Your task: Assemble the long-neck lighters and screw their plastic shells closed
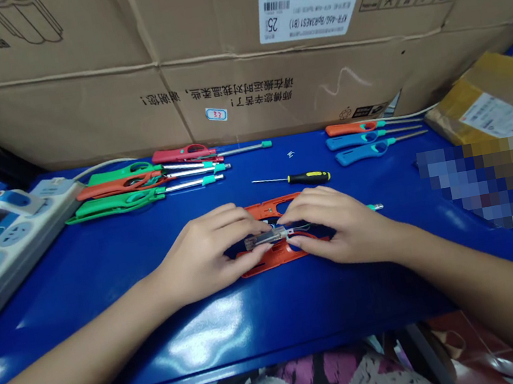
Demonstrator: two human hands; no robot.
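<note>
Between my hands is a smoky, see-through lighter fuel tank [265, 238] with a pale fitting and thin wires at its right end. My left hand [208, 253] grips the tank's left part between thumb and fingers. At the fitting, the fingertips of my right hand [341, 223] pinch the tank's right end. Behind and below lie two orange lighter casing halves, the far half [264, 209] and the near half [264, 263], partly covered by my fingers. A metal tube tip with a teal end [377, 206] shows beyond my right hand.
A black-and-yellow screwdriver [309, 177] lies behind my hands. Several long-nosed lighters lie back left, including a green one [114, 204]; a blue lighter [361, 153] is among those back right. A power strip [16, 234] stands left, a yellow-taped carton [494, 104] right, and a large cardboard box [208, 28] behind.
</note>
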